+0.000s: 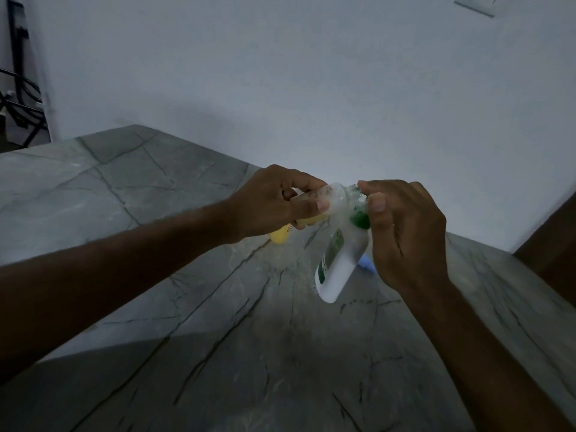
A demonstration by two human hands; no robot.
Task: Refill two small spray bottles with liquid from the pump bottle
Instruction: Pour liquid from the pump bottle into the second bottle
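My left hand grips a small clear spray bottle holding yellow liquid. The bottle is tipped on its side above the table, and its yellow base sticks out below my palm. My right hand holds the white pump bottle by its green pump head. That bottle hangs tilted with its base toward me. The pump head meets the small bottle's open top, where there is foam or droplets. A small blue object, partly hidden behind the pump bottle, lies on the table.
The grey veined stone table runs under both arms and ends at a white wall behind. Dark cables and a stand are at the far left. A dark brown surface borders the table at the right edge.
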